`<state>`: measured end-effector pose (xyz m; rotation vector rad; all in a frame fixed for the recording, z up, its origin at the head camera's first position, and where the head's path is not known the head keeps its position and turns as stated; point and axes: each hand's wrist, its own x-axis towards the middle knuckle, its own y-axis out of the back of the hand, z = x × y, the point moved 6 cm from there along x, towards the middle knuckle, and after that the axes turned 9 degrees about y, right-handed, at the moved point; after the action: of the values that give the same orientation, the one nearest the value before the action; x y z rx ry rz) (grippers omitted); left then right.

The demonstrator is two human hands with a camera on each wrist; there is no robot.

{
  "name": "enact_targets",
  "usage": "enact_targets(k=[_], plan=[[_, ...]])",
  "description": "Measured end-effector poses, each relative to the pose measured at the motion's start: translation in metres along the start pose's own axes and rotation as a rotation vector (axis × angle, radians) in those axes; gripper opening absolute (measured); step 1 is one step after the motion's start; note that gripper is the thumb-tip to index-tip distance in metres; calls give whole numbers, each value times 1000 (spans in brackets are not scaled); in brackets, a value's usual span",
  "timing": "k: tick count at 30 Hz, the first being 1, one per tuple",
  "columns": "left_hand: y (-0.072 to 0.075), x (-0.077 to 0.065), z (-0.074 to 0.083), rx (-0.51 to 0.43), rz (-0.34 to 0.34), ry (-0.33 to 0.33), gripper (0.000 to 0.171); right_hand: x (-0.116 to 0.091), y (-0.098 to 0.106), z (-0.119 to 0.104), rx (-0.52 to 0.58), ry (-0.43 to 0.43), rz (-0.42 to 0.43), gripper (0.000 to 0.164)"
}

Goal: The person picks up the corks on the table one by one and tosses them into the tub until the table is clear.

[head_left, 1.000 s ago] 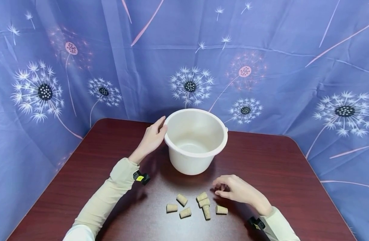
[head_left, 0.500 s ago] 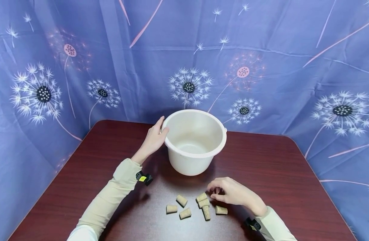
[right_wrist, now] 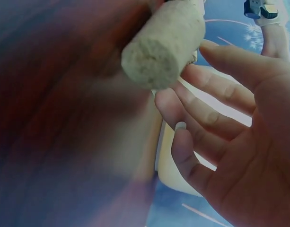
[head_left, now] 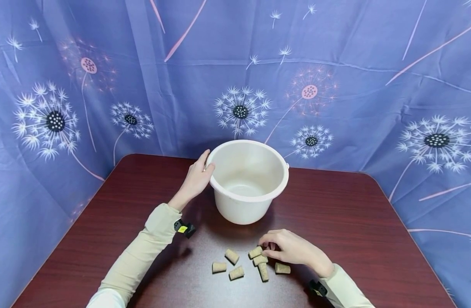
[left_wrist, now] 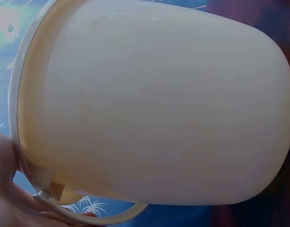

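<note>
Leftward slid the nearer right hand, so the top cork lies by its fingertips, slanting up toward them, though I cannot tell if it's pinched.

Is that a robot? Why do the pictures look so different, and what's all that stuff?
No robot, just a person's bare left hand and bare right hand. A camera on the head took the wide picture. Small black cameras on the wrists took the close-ups.

On the shiny reddish-brown table are a round white plastic bucket and seven small tan cork stoppers. Up close, the bucket's side fills the left wrist picture, and one stopper looks big in the right wrist picture.

The left hand holds the bucket's rim. The right hand is at one stopper, but I can't tell whether it's gripped.
</note>
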<state>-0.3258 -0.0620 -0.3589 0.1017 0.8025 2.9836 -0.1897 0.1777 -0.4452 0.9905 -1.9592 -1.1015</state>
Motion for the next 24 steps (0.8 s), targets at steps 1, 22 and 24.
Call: enact_targets(k=[1,22,24], plan=[[0,0,0,-1,0,1,60,1,-1,0,-3,-6,-4,11],[-1,-1,-2,-10,3,-5,57,17,-12,-3,-119,30,-19,15],[-1,-1,-1,-12,6,-11,57,17,-11,-3,-127,32,-15,15]])
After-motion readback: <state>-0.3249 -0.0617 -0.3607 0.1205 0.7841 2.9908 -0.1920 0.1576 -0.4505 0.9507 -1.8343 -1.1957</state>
